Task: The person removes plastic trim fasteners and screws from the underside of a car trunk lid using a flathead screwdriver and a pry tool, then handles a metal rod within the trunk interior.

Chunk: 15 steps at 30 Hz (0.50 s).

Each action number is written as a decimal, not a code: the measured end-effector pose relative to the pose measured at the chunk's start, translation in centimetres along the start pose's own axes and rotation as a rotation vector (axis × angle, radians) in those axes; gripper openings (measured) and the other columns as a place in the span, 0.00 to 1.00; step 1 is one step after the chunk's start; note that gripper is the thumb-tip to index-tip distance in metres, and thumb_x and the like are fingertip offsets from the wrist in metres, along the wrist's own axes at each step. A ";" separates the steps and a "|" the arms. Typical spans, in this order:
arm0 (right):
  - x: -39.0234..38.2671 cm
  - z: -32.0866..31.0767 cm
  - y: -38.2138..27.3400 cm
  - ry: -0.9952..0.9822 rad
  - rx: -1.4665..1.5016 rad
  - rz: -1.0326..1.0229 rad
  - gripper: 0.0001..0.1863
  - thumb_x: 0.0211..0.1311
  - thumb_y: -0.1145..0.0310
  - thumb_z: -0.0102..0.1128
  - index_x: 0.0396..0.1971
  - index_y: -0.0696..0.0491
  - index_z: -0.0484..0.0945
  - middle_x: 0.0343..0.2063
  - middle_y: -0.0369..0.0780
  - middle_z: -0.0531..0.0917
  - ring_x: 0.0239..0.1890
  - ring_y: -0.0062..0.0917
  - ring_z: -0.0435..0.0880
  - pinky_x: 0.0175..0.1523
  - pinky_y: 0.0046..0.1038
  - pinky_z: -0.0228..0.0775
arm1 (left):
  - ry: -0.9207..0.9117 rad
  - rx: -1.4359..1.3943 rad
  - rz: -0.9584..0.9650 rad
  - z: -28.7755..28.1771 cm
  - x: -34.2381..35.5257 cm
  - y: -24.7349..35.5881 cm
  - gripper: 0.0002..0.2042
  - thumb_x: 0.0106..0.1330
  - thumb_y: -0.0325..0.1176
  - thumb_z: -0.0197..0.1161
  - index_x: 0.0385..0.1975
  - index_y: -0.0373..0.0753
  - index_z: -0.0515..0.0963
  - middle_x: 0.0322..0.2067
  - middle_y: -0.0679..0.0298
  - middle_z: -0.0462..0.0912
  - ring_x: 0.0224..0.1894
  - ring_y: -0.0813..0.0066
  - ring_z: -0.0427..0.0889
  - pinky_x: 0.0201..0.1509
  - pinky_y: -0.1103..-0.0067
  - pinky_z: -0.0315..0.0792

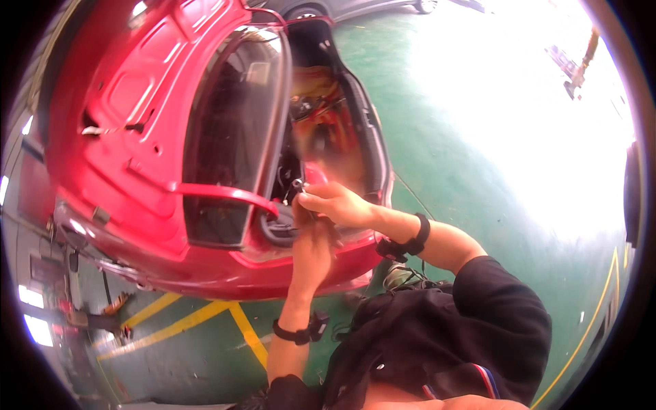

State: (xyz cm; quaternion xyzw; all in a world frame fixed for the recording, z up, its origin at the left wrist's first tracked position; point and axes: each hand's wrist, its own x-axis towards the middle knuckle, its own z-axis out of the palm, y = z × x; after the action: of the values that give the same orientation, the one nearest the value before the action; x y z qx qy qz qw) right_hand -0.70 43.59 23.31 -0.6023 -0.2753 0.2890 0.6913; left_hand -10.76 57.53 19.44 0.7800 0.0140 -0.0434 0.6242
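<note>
My two hands meet over the near edge of a red car's open trunk. My left hand (313, 251) is closed, with its fingers raised around a small dark tool-like piece (297, 185) that has a shiny round end. From the right, my right hand (339, 206) pinches at the same piece, its thumb and fingers pressed together. Most of that piece is hidden by the fingers, so its exact kind does not show. Just beyond the hands lies the trunk opening (352, 154), its inside blurred, with red and tan shapes in it.
The raised red trunk lid (116, 147) and dark rear window (229, 137) fill the left side. A red hinge arm (229, 193) crosses close to my hands. Green floor (437, 157) with yellow lines (198, 321) surrounds the car. A grey car (355, 8) stands beyond.
</note>
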 end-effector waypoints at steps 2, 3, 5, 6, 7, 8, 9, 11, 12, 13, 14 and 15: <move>-2.2 -2.6 1.0 0.129 0.133 -0.105 0.20 0.79 0.55 0.43 0.38 0.57 0.78 0.30 0.37 0.83 0.30 0.19 0.82 0.33 0.23 0.75 | 0.028 0.117 0.127 2.6 -0.3 -1.3 0.16 0.79 0.41 0.47 0.47 0.34 0.75 0.33 0.57 0.82 0.36 0.67 0.83 0.41 0.74 0.76; -3.7 -4.6 0.2 0.180 0.180 -0.110 0.20 0.79 0.56 0.44 0.38 0.57 0.77 0.28 0.37 0.82 0.29 0.21 0.82 0.33 0.24 0.75 | 0.074 0.230 0.249 4.1 -0.2 -1.7 0.14 0.79 0.39 0.48 0.48 0.33 0.74 0.36 0.63 0.82 0.38 0.75 0.83 0.42 0.81 0.76; -5.6 -9.1 -0.2 0.343 0.352 -0.120 0.17 0.78 0.58 0.45 0.39 0.57 0.76 0.25 0.37 0.81 0.28 0.22 0.82 0.32 0.24 0.75 | 0.079 0.258 0.137 5.7 -0.2 -1.8 0.14 0.76 0.37 0.54 0.53 0.34 0.74 0.42 0.61 0.83 0.45 0.71 0.83 0.50 0.78 0.75; -6.2 -11.8 0.0 0.451 0.418 -0.144 0.16 0.78 0.59 0.45 0.40 0.57 0.76 0.24 0.36 0.79 0.25 0.20 0.79 0.30 0.23 0.72 | 0.185 0.392 0.222 6.4 0.1 -2.4 0.14 0.75 0.35 0.56 0.52 0.34 0.75 0.43 0.59 0.83 0.46 0.69 0.83 0.50 0.77 0.75; -6.7 -14.3 -0.3 0.557 0.482 -0.166 0.16 0.78 0.60 0.46 0.40 0.56 0.76 0.22 0.34 0.76 0.22 0.18 0.76 0.28 0.22 0.69 | 0.292 0.526 0.308 6.8 0.4 -2.7 0.13 0.74 0.34 0.58 0.51 0.34 0.75 0.44 0.57 0.83 0.46 0.68 0.83 0.49 0.76 0.75; -7.8 -16.7 -0.9 0.599 0.534 -0.195 0.16 0.78 0.59 0.46 0.40 0.56 0.77 0.20 0.32 0.74 0.20 0.16 0.71 0.26 0.19 0.63 | 0.321 0.509 0.270 7.2 0.3 -3.3 0.13 0.71 0.32 0.60 0.51 0.34 0.76 0.46 0.54 0.83 0.47 0.65 0.82 0.50 0.74 0.75; -8.9 -19.1 -1.5 0.640 0.579 -0.227 0.17 0.77 0.58 0.47 0.40 0.55 0.79 0.18 0.29 0.71 0.19 0.13 0.67 0.24 0.17 0.56 | 0.352 0.358 0.124 8.0 0.1 -3.1 0.14 0.68 0.32 0.62 0.51 0.34 0.76 0.46 0.54 0.82 0.49 0.58 0.81 0.53 0.69 0.74; -11.5 -23.9 -1.2 0.701 0.509 -0.218 0.16 0.78 0.59 0.46 0.41 0.55 0.79 0.16 0.27 0.65 0.17 0.12 0.59 0.22 0.19 0.50 | 0.396 0.441 0.090 9.1 0.5 -4.9 0.14 0.69 0.33 0.61 0.51 0.34 0.76 0.47 0.55 0.82 0.49 0.61 0.81 0.50 0.70 0.73; -13.6 -26.9 -0.7 0.680 0.472 -0.180 0.15 0.78 0.60 0.46 0.40 0.55 0.78 0.18 0.28 0.66 0.18 0.12 0.59 0.23 0.18 0.50 | 0.475 0.512 0.079 10.6 0.9 -4.7 0.14 0.70 0.33 0.60 0.51 0.35 0.77 0.47 0.56 0.82 0.49 0.62 0.80 0.50 0.71 0.73; -15.9 -29.4 -0.2 0.662 0.442 -0.144 0.15 0.77 0.60 0.46 0.40 0.55 0.77 0.20 0.30 0.68 0.18 0.11 0.59 0.23 0.16 0.51 | 0.549 0.589 0.069 11.8 0.9 -4.1 0.14 0.70 0.34 0.60 0.51 0.35 0.77 0.47 0.57 0.82 0.49 0.63 0.80 0.49 0.72 0.72; -17.8 -31.8 0.5 0.669 0.446 -0.140 0.15 0.77 0.60 0.46 0.40 0.55 0.77 0.20 0.30 0.68 0.18 0.11 0.59 0.23 0.16 0.51 | 0.594 0.567 0.031 13.4 1.4 -4.3 0.14 0.71 0.36 0.59 0.51 0.36 0.77 0.47 0.58 0.82 0.48 0.64 0.79 0.49 0.72 0.71; -19.0 -33.9 1.3 0.688 0.492 -0.074 0.14 0.77 0.61 0.47 0.41 0.56 0.77 0.20 0.30 0.69 0.19 0.12 0.61 0.23 0.17 0.53 | 0.621 0.519 -0.012 14.5 1.9 -3.5 0.14 0.71 0.36 0.60 0.50 0.36 0.77 0.47 0.59 0.82 0.49 0.64 0.79 0.50 0.72 0.71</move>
State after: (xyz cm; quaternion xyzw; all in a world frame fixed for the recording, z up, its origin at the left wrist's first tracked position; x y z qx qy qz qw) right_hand 10.97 7.03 17.26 -0.4702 0.0273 0.1032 0.8761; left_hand -9.90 44.08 12.70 0.8877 0.1948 0.1885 0.3722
